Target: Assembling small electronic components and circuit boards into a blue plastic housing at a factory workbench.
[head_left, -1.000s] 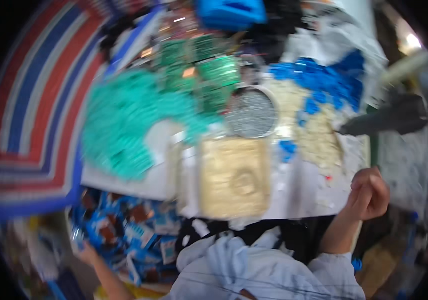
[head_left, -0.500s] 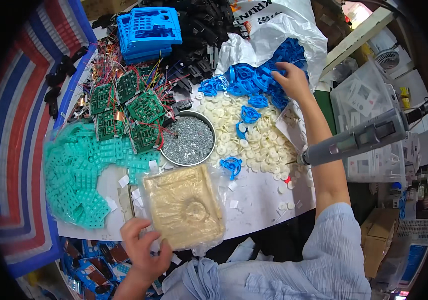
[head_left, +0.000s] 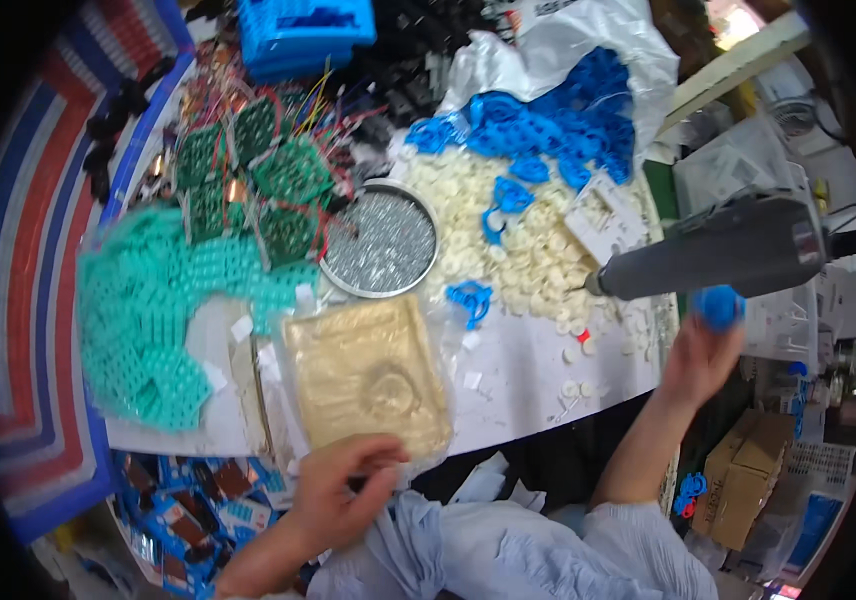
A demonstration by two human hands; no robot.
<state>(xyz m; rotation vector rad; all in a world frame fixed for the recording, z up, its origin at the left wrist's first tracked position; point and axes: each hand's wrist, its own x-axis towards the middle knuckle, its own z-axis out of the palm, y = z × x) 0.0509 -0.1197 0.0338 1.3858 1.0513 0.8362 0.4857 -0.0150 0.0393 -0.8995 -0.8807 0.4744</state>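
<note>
My right hand, on the right below the grey electric screwdriver, is closed on a small blue plastic part; motion blurs both. At the near table edge my left hand holds nothing, its fingers loosely bent with the thumb apart. It hovers at the near edge of a tan pad wrapped in clear plastic. Similar blue parts form a pile at the mouth of a white bag. A single blue part lies beside the pad.
Cream plastic discs spread over the table. A round metal tin holds small screws. Green circuit boards with wires and teal keypads cover the left. Blue casings stand behind; a cardboard box is low right.
My right hand has moved from the blue pile to the near right, now with a blue part in it. My left hand has shifted right along the pad's near edge. The view has tilted slightly.
</note>
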